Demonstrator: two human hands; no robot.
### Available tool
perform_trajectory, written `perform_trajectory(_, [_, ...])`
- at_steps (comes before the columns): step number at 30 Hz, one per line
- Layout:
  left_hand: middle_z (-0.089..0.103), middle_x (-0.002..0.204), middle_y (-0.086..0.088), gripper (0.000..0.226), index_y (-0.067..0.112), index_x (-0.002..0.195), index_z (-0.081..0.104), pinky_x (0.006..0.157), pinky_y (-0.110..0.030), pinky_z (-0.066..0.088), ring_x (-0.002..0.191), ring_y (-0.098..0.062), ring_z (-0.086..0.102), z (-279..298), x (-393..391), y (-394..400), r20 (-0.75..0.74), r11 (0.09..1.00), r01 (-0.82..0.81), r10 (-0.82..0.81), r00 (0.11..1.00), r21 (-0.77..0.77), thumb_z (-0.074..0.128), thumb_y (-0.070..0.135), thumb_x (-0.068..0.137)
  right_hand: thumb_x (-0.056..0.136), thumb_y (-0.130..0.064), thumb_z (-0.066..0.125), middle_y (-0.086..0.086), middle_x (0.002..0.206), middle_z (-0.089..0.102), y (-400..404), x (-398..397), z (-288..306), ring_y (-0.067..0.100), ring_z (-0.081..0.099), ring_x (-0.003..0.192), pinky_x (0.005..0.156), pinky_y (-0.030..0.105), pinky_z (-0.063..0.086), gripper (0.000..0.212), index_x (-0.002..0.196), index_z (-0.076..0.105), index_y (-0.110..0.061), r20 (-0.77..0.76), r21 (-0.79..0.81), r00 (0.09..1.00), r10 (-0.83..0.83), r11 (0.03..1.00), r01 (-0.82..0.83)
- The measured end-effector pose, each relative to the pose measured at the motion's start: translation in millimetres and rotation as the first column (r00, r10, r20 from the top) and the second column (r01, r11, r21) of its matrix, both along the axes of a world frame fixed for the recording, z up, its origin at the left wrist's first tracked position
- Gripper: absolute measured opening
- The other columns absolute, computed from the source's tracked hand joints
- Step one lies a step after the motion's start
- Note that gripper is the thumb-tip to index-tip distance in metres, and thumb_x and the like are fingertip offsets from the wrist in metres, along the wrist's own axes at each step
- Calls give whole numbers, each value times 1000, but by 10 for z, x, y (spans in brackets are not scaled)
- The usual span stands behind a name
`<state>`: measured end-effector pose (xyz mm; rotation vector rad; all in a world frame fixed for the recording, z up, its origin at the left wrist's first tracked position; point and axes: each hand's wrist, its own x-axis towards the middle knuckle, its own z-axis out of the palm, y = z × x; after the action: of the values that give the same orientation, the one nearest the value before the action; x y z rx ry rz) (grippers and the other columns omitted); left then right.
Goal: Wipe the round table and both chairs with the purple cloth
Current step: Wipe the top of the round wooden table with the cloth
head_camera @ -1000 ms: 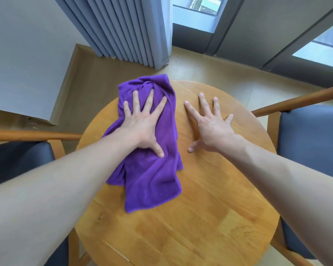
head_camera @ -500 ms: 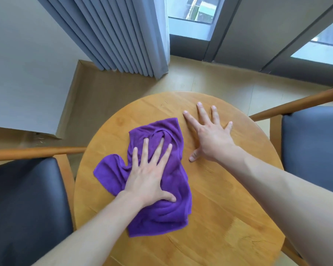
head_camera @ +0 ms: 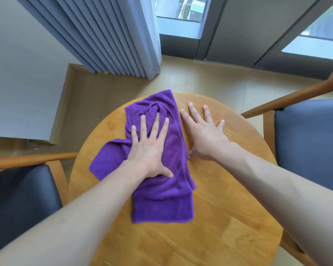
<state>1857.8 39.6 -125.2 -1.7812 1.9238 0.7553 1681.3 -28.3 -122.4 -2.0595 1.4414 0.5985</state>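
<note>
Left chair [head_camera: 17, 198] and right chair [head_camera: 311, 137] cropped by frame edges, round table [head_camera: 229, 217] near rim cut off

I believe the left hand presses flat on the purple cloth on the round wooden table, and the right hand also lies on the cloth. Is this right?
Not quite. In the head view the right hand lies flat on the bare wood of the round wooden table, just beside the purple cloth, not on it. The rest is right: the left hand presses flat on the cloth with its fingers spread.

Bright window daylight, wide-angle edge distortion
</note>
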Motion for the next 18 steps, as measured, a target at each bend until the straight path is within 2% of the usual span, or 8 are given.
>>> perform_trajectory(2, [-51,155,-5,171,24,151,-39,121,-69,-5,143,-46,-41,17,-100,221,11,1000,13,-13,1000,7,81,83,46,72,-27,89,-9,166,-25,-31,-55,21,35,-15,155,110,80,18,134,160,-11,-32,-31,-34,1000,1,999,-2])
perform_trajectory(6, [-54,153,-5,172,25,148,-43,120,-70,-7,141,-47,-43,31,-210,416,35,999,34,-35,999,31,81,84,45,64,-38,95,-7,164,-31,-45,-158,28,39,-20,153,107,82,18,146,158,-16,-39,-51,12,993,-108,994,109])
perform_trajectory(10, [-46,159,-3,173,28,147,-45,118,-72,-9,142,-48,-42,32,-168,71,30,990,130,-132,991,45,81,85,42,67,-35,94,-8,165,-30,-96,-110,50,38,-21,153,107,83,18,141,159,-13,-39,-22,39,990,-139,989,140])
perform_trajectory(12, [-43,161,-1,173,31,148,-42,116,-71,-12,143,-47,-41,22,-191,-246,9,985,165,-165,986,46,83,83,40,77,-29,86,-7,166,-28,-96,-76,50,39,-21,153,106,83,18,129,160,-12,-38,3,47,984,-178,983,178])
perform_trajectory(14, [-40,162,1,173,34,151,-37,117,-71,-10,144,-45,-40,29,-223,-570,-2,990,133,-133,991,40,85,81,38,85,-27,77,-9,166,-27,-84,-78,36,38,-20,153,106,83,18,117,160,-12,-36,12,27,981,-194,981,193])
perform_trajectory(18, [-32,166,4,173,35,155,-30,120,-67,-6,149,-41,-33,75,-171,-850,-40,1000,1,-1,999,9,87,80,37,84,-27,81,-14,165,-28,-74,-153,39,34,-20,154,106,83,21,122,160,-14,-37,-7,18,984,-179,984,179])
